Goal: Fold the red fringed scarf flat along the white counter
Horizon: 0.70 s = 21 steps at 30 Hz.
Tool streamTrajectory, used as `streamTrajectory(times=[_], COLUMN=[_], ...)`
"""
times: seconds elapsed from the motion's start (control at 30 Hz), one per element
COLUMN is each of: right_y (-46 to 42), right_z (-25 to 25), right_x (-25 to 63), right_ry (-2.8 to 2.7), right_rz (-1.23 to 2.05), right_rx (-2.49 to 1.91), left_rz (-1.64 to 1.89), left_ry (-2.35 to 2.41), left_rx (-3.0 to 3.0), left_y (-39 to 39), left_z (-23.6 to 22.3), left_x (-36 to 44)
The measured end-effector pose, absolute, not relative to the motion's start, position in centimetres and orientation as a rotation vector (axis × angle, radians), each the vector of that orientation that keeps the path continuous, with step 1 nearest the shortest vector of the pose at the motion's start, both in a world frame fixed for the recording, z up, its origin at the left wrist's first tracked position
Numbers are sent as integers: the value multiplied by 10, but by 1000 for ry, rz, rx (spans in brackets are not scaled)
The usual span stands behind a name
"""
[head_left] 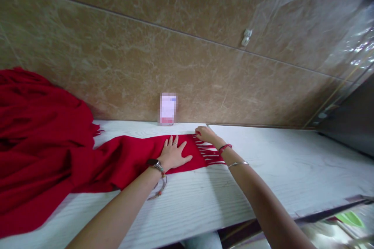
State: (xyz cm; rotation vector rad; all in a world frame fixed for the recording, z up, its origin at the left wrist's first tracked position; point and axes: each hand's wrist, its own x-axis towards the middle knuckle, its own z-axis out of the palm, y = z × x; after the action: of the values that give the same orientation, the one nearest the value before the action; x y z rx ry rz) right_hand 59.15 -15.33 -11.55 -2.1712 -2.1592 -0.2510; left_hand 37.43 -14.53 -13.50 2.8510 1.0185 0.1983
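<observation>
A long red scarf [131, 151] lies across the table, its fringed end towards the right and its left part heaped in loose folds. My left hand [173, 155] rests palm down on the flat part of it, fingers spread, a ring on one finger and a watch at the wrist. At the far corner of that end, my right hand [204, 133] is closed with its fingers curled on the fringe [208, 153]. Several strands of the fringe lie on the table beneath my right wrist. The right fingertips are partly hidden.
The white wood-grain table [280, 163] runs along a brown marbled wall [131, 58]. A phone-like slab with a blurred screen [167, 109] leans upright against the wall. A dark panel [347, 113] borders the right end. A green item [350, 218] sits below the front edge.
</observation>
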Motion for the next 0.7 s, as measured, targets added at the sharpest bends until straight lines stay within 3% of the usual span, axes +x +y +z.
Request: streamTrajectory(times=[0.2, 0.5, 0.7], right_y=[-182, -144, -155], right_z=[-108, -113, -107], right_x=[646, 579, 621], right_ry=[-1953, -2193, -2022], right_rz=[-310, -200, -212], right_rx=[-2414, -2125, -2315], left_rz=[188, 230, 216], left_ry=[1021, 1031, 1005], left_rx=[2823, 2833, 2822], left_y=[-148, -145, -145], left_z=[-131, -136, -135], left_x=[374, 376, 375])
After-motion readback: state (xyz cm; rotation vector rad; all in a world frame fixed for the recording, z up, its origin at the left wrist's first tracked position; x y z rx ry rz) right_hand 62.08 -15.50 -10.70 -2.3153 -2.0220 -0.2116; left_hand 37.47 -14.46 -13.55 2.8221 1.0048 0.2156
